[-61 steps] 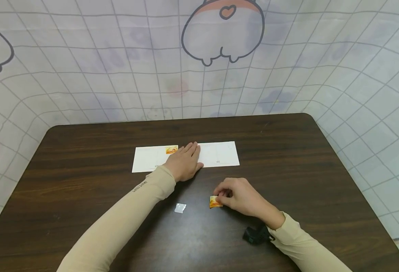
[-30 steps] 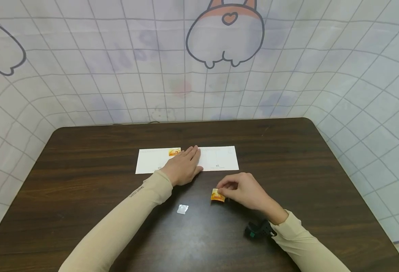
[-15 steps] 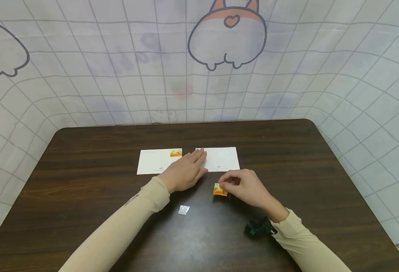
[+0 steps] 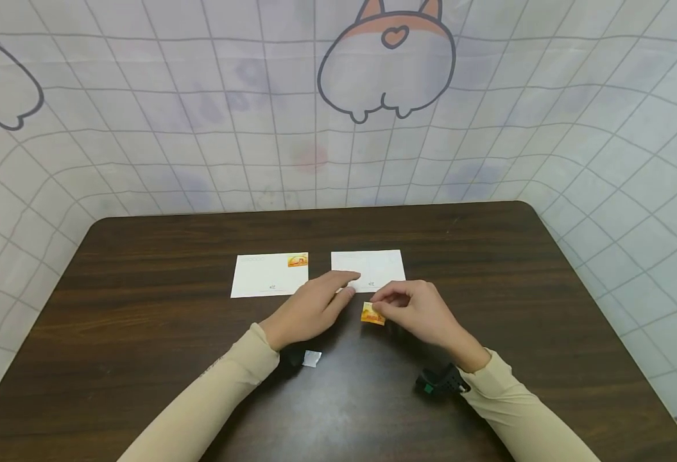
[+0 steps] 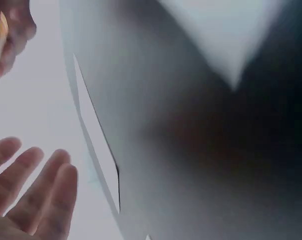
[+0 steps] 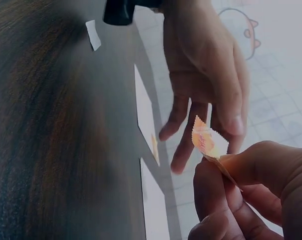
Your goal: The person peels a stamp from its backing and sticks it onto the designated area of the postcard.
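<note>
Between thumb and fingertips my right hand [image 4: 419, 314] pinches a small yellow-orange postage stamp [image 4: 371, 314], held above the table. Its serrated edges and bent corner show in the right wrist view, where the stamp [image 6: 204, 140] stands out in front of the left hand [image 6: 205, 70]. My left hand [image 4: 310, 308] has its fingers loosely extended, raised over the lower edge of the right white card [image 4: 367, 262]. To the left lies a second white card [image 4: 263, 276], with a matching stamp [image 4: 298, 260] in its upper right corner. Both cards carry small print along the bottom.
A small whitish square piece [image 4: 312, 359] lies on the dark wooden table [image 4: 142, 333], close beside the left wrist. A black camera [image 4: 441, 381] is strapped to the right wrist. Behind the table hangs a white gridded curtain [image 4: 228, 128] with cartoon prints.
My left hand has lifted off the cards and drawn back toward me, uncovering the gap between them. My right hand has carried the pinched stamp forward, nearer the right card.
</note>
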Demonstrator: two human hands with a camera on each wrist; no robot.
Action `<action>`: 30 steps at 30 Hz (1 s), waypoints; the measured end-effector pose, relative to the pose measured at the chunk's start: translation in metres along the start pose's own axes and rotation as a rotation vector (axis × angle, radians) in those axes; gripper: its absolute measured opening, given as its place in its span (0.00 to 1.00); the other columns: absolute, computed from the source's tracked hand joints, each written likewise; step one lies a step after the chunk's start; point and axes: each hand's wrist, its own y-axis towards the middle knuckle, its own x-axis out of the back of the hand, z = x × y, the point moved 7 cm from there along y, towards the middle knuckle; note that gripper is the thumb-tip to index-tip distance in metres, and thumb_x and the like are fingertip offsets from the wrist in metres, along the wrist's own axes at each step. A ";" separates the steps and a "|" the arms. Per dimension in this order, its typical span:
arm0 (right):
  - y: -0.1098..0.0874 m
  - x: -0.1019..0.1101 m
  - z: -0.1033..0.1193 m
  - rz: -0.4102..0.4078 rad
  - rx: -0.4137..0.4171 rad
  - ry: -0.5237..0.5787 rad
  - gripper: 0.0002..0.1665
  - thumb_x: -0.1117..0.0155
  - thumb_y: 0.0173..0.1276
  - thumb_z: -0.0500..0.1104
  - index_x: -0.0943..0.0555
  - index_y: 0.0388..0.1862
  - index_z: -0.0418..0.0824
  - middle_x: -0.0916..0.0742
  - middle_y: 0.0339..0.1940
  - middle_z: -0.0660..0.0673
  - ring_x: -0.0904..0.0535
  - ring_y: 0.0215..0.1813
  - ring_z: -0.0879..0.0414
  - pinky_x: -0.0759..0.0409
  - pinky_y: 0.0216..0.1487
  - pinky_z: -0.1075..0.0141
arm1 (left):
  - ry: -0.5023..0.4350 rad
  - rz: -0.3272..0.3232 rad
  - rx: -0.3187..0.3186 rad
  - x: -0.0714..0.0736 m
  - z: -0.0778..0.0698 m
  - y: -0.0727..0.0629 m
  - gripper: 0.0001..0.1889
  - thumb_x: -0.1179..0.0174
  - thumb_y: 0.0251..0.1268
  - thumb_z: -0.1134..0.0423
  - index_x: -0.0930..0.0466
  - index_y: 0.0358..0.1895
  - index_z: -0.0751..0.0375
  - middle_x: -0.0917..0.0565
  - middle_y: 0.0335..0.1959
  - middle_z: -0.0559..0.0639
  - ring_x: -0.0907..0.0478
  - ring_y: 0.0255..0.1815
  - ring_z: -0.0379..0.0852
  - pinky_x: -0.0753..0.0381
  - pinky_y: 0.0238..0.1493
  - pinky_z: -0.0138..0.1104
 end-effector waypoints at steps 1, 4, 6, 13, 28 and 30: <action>0.000 0.000 0.001 -0.002 0.003 0.005 0.02 0.27 0.68 0.43 0.09 0.38 0.50 0.09 0.30 0.53 0.17 0.31 0.62 0.17 0.36 0.70 | -0.054 -0.011 0.020 -0.001 0.000 -0.001 0.25 0.55 0.85 0.53 0.32 0.77 0.58 0.21 0.72 0.54 0.21 0.71 0.49 0.21 0.72 0.47; 0.001 0.000 0.003 -0.007 0.011 0.016 0.02 0.27 0.68 0.43 0.09 0.38 0.49 0.09 0.30 0.52 0.16 0.31 0.62 0.17 0.36 0.70 | -0.197 -0.050 0.076 -0.002 0.000 -0.006 0.26 0.53 0.85 0.53 0.34 0.78 0.56 0.18 0.69 0.52 0.17 0.64 0.48 0.17 0.66 0.45; 0.002 0.000 0.003 -0.010 0.014 0.023 0.03 0.27 0.68 0.43 0.09 0.39 0.48 0.09 0.31 0.51 0.16 0.30 0.61 0.17 0.35 0.70 | -0.286 -0.061 0.110 -0.004 0.000 -0.009 0.25 0.53 0.84 0.53 0.33 0.78 0.55 0.16 0.66 0.51 0.15 0.58 0.48 0.15 0.59 0.44; 0.004 0.001 0.005 -0.026 0.025 0.073 0.03 0.26 0.68 0.42 0.09 0.39 0.45 0.08 0.32 0.47 0.14 0.31 0.53 0.17 0.34 0.71 | -0.558 -0.057 0.208 -0.013 0.001 -0.016 0.22 0.51 0.83 0.56 0.26 0.71 0.60 0.12 0.56 0.55 0.13 0.50 0.51 0.12 0.54 0.40; 0.002 -0.006 0.006 0.011 0.023 0.111 0.05 0.26 0.68 0.44 0.09 0.41 0.47 0.08 0.33 0.49 0.13 0.31 0.48 0.18 0.30 0.70 | -0.761 -0.080 0.320 -0.031 0.008 -0.020 0.14 0.40 0.74 0.62 0.17 0.56 0.63 0.09 0.46 0.59 0.10 0.40 0.43 0.11 0.45 0.38; 0.002 -0.007 0.007 0.016 0.026 0.109 0.06 0.26 0.68 0.44 0.09 0.42 0.46 0.07 0.34 0.48 0.13 0.33 0.47 0.17 0.32 0.70 | -0.766 -0.084 0.327 -0.032 0.009 -0.021 0.13 0.40 0.74 0.62 0.17 0.55 0.64 0.08 0.44 0.60 0.10 0.39 0.45 0.12 0.43 0.36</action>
